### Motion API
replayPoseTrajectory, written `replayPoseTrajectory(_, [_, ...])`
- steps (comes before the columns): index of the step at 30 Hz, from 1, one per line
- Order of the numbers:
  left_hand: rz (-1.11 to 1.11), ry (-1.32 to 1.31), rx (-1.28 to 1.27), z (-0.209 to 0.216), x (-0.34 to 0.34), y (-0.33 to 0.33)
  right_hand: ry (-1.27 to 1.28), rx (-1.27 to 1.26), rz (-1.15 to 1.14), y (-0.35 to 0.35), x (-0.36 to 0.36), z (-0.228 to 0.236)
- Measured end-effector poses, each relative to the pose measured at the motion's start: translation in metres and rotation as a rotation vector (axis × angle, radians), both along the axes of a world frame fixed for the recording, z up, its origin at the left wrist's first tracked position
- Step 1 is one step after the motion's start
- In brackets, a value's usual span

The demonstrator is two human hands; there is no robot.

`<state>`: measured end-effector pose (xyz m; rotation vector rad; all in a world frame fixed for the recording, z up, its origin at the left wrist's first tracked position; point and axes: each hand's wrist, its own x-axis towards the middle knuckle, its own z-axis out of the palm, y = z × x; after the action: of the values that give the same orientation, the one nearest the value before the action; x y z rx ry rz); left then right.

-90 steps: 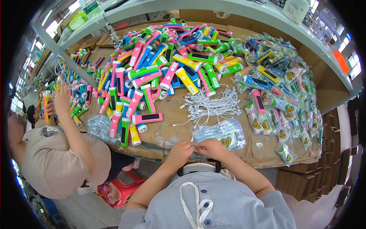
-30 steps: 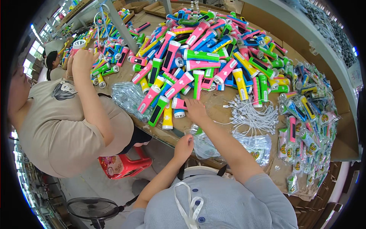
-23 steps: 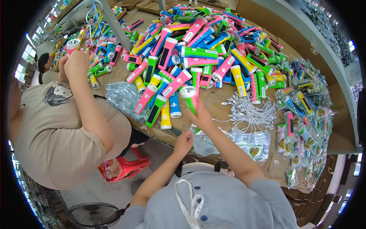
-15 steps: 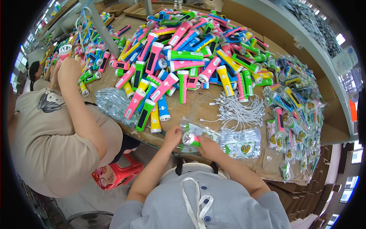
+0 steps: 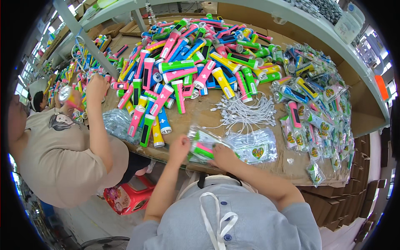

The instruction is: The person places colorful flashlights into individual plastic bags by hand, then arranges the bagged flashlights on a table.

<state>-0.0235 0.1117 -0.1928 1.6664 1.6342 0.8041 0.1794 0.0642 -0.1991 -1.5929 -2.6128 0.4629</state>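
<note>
flashlight, pink and green (image 5: 203,149), lies slantwise between the person's two hands near the table's close edge, its long axis running roughly from ten o'clock to four. the right hand (image 5: 225,157) is the nearer one, closed over the four o'clock end. the left hand (image 5: 180,146) is apart from the right, at nine o'clock of the flashlight, fingers curled beside the left edge of a clear bag (image 5: 195,133); whether they pinch the film, i cannot tell. film shows around the flashlight, but how far inside it sits is hard to make out.

reckoned from the hands, a stack of flat clear bags (image 5: 263,142) lies at three o'clock, just beside the right hand. at one o'clock white cables (image 5: 243,112) sprawl on the cardboard-covered table (image 5: 189,116). bagged flashlights (image 5: 316,113) heap up between two and three. a co-worker (image 5: 62,166) sits at nine, near another bundle of clear bags (image 5: 118,123). farther off, loose flashlights (image 5: 179,66) spread from ten round to one, and a grey shelf (image 5: 329,35) arches beyond.
</note>
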Motion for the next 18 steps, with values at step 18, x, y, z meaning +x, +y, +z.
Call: replayPoseTrajectory(18, [-0.698,0.109,0.28,0.03,0.141,-0.053,0.705,-0.122,-0.407,-0.054,0.095,0.034])
